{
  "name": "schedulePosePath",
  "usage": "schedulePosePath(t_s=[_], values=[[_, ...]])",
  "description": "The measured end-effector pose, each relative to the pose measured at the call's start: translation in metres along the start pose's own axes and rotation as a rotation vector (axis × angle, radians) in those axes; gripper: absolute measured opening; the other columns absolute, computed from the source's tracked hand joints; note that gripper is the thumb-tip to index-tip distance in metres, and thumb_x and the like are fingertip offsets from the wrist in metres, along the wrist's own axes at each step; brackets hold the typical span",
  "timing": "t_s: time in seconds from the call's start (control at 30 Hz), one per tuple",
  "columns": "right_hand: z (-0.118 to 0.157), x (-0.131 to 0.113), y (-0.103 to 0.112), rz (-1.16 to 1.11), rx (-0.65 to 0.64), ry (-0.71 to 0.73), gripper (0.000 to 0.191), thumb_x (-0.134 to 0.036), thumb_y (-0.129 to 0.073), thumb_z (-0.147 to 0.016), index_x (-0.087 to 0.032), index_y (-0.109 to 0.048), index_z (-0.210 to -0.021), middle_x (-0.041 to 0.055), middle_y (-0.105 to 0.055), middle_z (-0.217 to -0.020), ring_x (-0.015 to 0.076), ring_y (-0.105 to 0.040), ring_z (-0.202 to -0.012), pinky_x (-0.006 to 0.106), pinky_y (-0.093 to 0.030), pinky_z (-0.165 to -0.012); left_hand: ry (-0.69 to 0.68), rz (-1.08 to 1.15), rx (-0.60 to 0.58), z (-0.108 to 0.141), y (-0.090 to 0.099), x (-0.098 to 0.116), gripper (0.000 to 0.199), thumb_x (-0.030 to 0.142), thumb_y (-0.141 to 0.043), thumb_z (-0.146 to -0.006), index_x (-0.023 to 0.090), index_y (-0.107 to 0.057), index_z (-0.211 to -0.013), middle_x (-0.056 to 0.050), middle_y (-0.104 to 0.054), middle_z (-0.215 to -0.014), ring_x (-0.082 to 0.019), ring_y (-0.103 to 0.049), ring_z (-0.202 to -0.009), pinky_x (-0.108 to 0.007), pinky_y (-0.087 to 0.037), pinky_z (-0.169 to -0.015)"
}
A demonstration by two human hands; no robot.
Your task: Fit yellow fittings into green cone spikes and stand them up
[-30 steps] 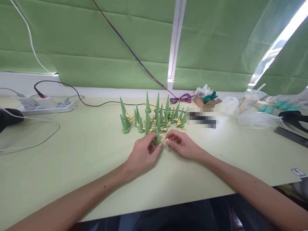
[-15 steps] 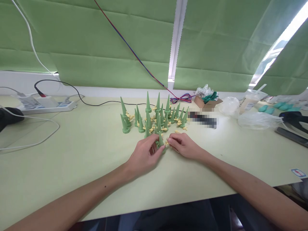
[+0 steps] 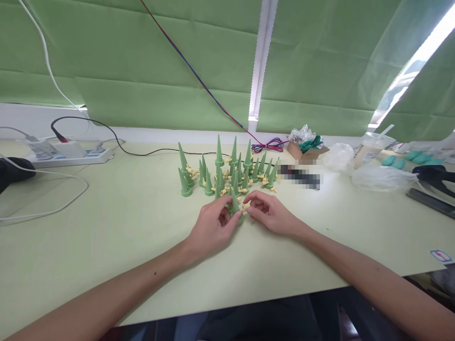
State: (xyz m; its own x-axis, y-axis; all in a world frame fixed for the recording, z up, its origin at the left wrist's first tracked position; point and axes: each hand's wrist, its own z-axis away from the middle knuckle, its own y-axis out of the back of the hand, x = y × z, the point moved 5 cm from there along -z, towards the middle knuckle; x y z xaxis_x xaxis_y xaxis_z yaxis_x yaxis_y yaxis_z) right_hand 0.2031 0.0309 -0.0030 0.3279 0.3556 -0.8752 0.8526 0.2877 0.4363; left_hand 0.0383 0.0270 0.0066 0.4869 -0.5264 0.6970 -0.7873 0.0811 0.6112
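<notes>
My left hand (image 3: 215, 225) is closed around a green cone (image 3: 235, 202) with a round base, thumb in front and fingers behind it. Close on its right, my right hand (image 3: 272, 212) pinches a small yellow plastic piece (image 3: 246, 207) against the cone's side. Whether the piece is joined to the cone I cannot tell. Beyond my hands stand several more green cones (image 3: 219, 154), upright in a cluster. Small yellow pieces (image 3: 192, 171) are attached to or lie among them. My left fingers partly hide the nearest cones.
Behind the cluster lie a black cable (image 3: 142, 154) and a coiled red-blue wire (image 3: 268, 145). To the right are a cardboard box (image 3: 307, 152), a plastic bag (image 3: 378, 177), a drink cup (image 3: 369, 148) and teal pieces (image 3: 419, 155). A power strip (image 3: 67, 158) rests at the back left.
The cone in my left hand has shifted slightly left and tilted. My right hand's fingertips have risen a little, and the yellow piece now sits more visibly between them.
</notes>
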Motion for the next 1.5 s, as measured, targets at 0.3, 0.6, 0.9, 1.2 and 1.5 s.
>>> schedulePosePath(t_s=[0.3, 0.6, 0.9, 1.2, 1.5], values=[[0.0006, 0.0025, -0.0006, 0.009, -0.02, -0.022, 0.023, -0.042, -0.052, -0.095, -0.02, -0.055, -0.092, -0.0024, -0.054, -0.066, 0.0111, -0.046, -0.054, 0.024, -0.037, -0.052, 0.007, -0.005, -0.027, 0.0004, -0.0016, -0.0014, 0.016, 0.035, -0.056, -0.09, 0.02, -0.057, -0.09, 0.003, -0.055, -0.061, -0.012, -0.051, -0.053, -0.023, -0.041, -0.05], [-0.0001, 0.0039, 0.0024, 0.234, 0.001, 0.056, 0.025, -0.037, -0.048, -0.097, -0.019, -0.056, -0.081, -0.0032, -0.048, -0.064, 0.0112, -0.036, -0.057, 0.024, -0.028, -0.053, 0.024, 0.054, -0.088, 0.0021, -0.004, -0.0014, 0.015, 0.032, -0.052, -0.092, 0.023, -0.056, -0.103, 0.007, -0.047, -0.052, -0.01, -0.037, -0.047, -0.021, -0.033, -0.046], [-0.0001, -0.0013, 0.001, 0.324, -0.011, 0.134, 0.031, -0.033, -0.045, -0.099, -0.019, -0.048, -0.071, -0.0058, -0.036, -0.058, 0.0098, -0.032, -0.054, 0.024, -0.028, -0.055, 0.07, 0.143, -0.117, 0.002, -0.0073, -0.0043, 0.017, 0.034, -0.053, -0.092, 0.022, -0.055, -0.102, 0.004, -0.056, -0.062, -0.011, -0.05, -0.05, -0.021, -0.035, -0.045], [0.0007, -0.0026, -0.0006, 0.227, -0.007, 0.098, 0.016, -0.035, -0.052, -0.097, -0.019, -0.057, -0.095, -0.0029, -0.054, -0.067, 0.0113, -0.047, -0.059, 0.023, -0.035, -0.056, 0.092, 0.16, -0.077, 0.0009, -0.0042, -0.0058, 0.019, 0.036, -0.053, -0.092, 0.022, -0.056, -0.104, 0.002, -0.061, -0.073, -0.01, -0.052, -0.051, -0.022, -0.041, -0.049], [0.0019, -0.0032, 0.0004, 0.231, -0.006, 0.139, 0.013, -0.031, -0.053, -0.096, -0.019, -0.057, -0.092, -0.0028, -0.056, -0.068, 0.011, -0.048, -0.06, 0.022, -0.036, -0.056, 0.093, 0.174, -0.074, 0.0002, -0.0046, -0.0066, 0.02, 0.036, -0.054, -0.092, 0.021, -0.056, -0.104, -0.001, -0.065, -0.084, -0.01, -0.054, -0.05, -0.023, -0.041, -0.048]])
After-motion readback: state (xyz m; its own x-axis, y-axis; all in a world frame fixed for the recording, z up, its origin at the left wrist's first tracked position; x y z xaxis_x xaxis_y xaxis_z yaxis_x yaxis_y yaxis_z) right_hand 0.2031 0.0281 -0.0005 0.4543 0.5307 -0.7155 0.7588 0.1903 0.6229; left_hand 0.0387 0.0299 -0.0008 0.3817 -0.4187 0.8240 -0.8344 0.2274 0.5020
